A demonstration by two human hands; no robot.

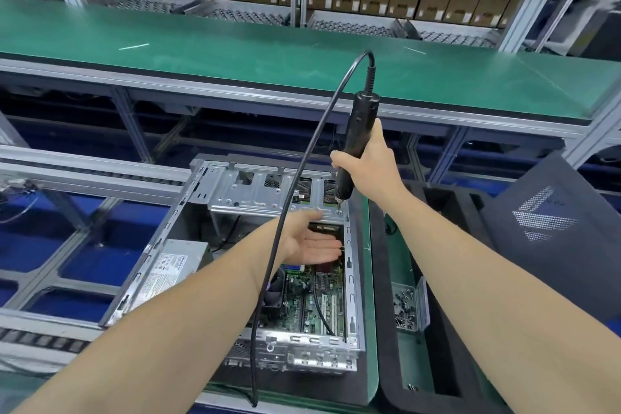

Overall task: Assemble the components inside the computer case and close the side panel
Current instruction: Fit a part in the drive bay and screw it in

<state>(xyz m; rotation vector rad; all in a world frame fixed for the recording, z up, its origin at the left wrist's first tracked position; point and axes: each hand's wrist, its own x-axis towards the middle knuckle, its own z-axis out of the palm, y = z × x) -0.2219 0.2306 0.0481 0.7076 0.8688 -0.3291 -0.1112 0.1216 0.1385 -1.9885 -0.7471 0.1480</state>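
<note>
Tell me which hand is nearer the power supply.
Left. The left hand is open inside the case, just right of the power supply; the right hand grips the screwdriver farther off, over the drive cage's right corner.

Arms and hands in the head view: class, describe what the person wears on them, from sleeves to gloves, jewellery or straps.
The left forearm and right forearm are bare as far as the frame shows; no sleeve is in view. The left hand and right hand wear no gloves. No watch, ring or wrist strap shows.
</note>
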